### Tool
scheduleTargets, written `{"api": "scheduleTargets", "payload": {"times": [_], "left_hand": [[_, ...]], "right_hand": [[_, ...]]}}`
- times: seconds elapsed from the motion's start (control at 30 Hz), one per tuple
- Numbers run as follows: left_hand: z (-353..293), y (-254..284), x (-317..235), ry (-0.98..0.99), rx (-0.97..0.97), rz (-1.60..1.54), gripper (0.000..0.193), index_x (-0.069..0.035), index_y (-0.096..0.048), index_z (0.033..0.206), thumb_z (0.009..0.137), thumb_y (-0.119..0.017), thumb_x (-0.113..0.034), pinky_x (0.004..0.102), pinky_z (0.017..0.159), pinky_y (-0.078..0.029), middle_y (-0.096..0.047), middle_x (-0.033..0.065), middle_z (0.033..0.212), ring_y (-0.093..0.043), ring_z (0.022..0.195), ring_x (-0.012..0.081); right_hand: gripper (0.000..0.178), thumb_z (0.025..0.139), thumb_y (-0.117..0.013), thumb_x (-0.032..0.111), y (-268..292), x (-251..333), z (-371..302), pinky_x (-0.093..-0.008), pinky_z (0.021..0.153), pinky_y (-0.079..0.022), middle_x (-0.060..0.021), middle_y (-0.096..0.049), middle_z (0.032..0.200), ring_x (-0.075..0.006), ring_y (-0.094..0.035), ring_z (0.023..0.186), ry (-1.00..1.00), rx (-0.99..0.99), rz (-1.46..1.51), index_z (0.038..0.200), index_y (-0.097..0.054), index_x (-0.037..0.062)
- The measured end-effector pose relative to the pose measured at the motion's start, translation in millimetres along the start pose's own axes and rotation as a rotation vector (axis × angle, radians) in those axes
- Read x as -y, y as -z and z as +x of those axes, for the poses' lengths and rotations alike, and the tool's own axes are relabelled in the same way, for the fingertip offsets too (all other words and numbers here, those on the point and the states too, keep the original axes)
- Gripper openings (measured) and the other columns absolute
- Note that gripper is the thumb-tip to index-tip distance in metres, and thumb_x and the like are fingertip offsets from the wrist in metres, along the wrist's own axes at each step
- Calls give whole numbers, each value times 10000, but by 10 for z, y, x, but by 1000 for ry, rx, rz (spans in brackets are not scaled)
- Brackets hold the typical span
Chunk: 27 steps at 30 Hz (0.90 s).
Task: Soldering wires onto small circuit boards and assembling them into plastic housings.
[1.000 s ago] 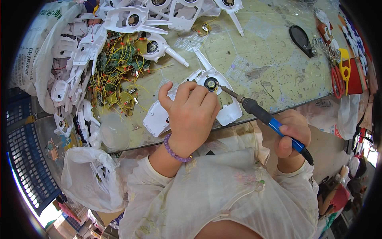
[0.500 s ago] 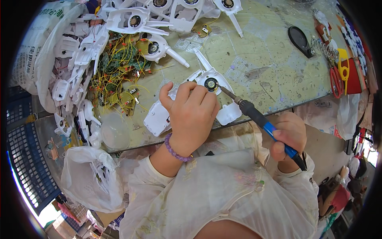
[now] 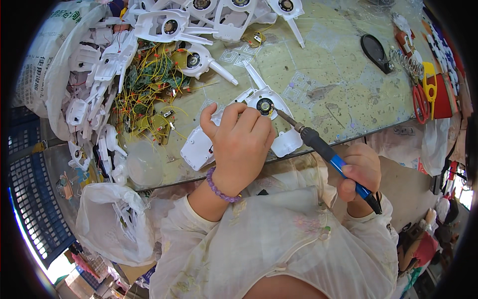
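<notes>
My right hand grips a soldering iron with a blue and black handle. Its metal tip points at the edge of a small round speaker; whether they touch I cannot tell. The speaker sits in a white plastic housing with a long arm, lying on the table. My left hand, a purple bead bracelet at its wrist, is curled down over this housing. Its fingertips are partly hidden, so a wire between them would not show. White plastic pieces stick out beside and below the left hand.
Left of the hands lies a heap of green circuit boards with yellow wires. White housings with speakers crowd the far left of the table. A black oval ring, a coiled spring and red-handled scissors lie right. A plastic bag hangs lower left.
The soldering iron's tip has shifted slightly right and nearer, a little away from the speaker's edge. My left hand and the housing stay almost in place.
</notes>
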<state>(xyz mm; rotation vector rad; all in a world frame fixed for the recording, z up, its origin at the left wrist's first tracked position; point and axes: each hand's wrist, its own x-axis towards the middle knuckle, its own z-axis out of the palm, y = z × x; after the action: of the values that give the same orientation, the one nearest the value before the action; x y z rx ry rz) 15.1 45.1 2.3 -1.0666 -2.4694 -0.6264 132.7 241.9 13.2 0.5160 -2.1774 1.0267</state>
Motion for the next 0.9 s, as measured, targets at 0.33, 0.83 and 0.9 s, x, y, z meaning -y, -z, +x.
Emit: {"api": "scheduleTargets", "payload": {"times": [0.33, 0.83, 0.9], "left_hand": [[4, 10, 8, -1, 11, -2, 126, -127, -578, 689, 668, -701, -117, 536, 943, -274, -548, -13, 760, -552, 895, 187], [36, 349, 100, 45, 23, -115, 322, -126, -669, 1004, 718, -770, -233, 477, 976, -311, -597, 23, 1031, -528, 1058, 248], [-7, 456, 248, 58, -9, -113, 317, -95, -663, 1020, 731, -768, -171, 432, 932, -375, -606, 54, 1060, -521, 1067, 293]], "right_hand": [[312, 982, -481, 354, 50, -18, -108, -342, 474, -424, -85, -514, 605, -212, -507, 512, -28, -223, -10, 1009, -442, 45], [78, 901, -520, -54, 1487, -185, -116, -216, 438, -363, -81, -497, 862, -101, -451, 531, 191, -588, -1742, 969, -523, -15], [30, 904, -536, 3, 1596, -176, -140, -214, 440, -346, -51, -494, 759, -101, -444, 512, -91, -705, -1614, 928, -544, -13]]}}
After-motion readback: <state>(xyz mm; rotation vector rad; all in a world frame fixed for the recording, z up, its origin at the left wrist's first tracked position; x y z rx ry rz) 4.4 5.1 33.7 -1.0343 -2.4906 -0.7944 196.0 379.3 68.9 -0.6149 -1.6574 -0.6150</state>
